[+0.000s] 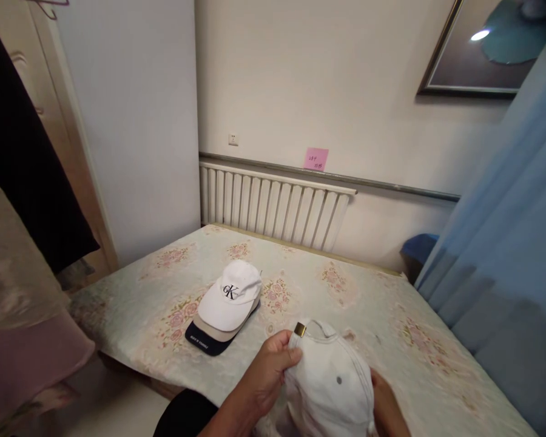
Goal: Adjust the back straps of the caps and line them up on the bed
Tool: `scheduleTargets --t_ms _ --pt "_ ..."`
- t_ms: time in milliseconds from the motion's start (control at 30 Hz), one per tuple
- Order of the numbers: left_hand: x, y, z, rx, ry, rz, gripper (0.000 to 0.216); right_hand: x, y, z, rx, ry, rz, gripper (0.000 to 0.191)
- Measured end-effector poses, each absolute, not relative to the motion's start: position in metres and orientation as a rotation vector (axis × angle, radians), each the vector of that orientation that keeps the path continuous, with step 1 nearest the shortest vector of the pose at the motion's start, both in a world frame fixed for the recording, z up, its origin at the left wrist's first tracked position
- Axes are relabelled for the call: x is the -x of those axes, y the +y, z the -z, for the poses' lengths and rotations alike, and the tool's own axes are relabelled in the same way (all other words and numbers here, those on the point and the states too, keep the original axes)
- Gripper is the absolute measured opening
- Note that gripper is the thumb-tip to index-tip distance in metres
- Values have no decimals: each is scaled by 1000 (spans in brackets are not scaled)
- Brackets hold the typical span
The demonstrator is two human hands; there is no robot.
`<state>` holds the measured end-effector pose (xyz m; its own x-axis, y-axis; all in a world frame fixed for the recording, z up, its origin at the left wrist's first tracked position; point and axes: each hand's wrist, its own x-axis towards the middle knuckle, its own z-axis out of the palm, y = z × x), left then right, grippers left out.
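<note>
A white baseball cap [327,388] is held up between my two hands at the bottom of the view, its back opening and metal strap buckle facing away from me. My left hand [273,367] pinches its edge near the buckle, thumb on top. On the cap's far right side is my right hand [384,403], mostly hidden behind the crown, its fingers out of sight. To the left, a stack of caps lies on the bed: a white cap [232,294] with black "CK" letters on top, a beige brim and a dark brim [207,341] showing beneath it.
The bed [300,285] has a pale floral cover. Behind it are a white radiator [277,203] and a pink note [316,159] on the wall. Clothes hang at left [22,255]; a blue curtain [505,212] hangs at right beside a dark blue bin [419,247].
</note>
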<state>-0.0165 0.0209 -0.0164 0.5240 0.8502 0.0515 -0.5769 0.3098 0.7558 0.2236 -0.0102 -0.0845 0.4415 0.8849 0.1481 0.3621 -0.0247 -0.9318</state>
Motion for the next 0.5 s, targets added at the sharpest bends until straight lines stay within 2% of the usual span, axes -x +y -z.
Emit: scheduleTargets --t_ms 100,167,267,300,367,433,500 --pt "15 15 12 -842 394 -947 22 -239 -12 37 1653 -940 -436 29" --pt "12 10 8 -878 367 -918 29 -230 -22 -1 1607 -1051 -340 31" --pt "6 0 -4 -958 318 -862 41 -196 -42 -43 1407 -1430 -274 21" --pt "4 -4 -9 -985 300 -840 43 -183 -47 -51 1353 -1598 -234 17" --pt "3 -11 -18 -1026 268 -802 45 -161 -53 -56 1289 -1860 -153 22" --pt "4 -16 -23 -1057 257 -779 46 -148 -56 -54 1309 -2001 -91 27" --pt "6 -19 -24 -1087 282 -768 46 -141 -57 -52 1378 -2079 -57 23"
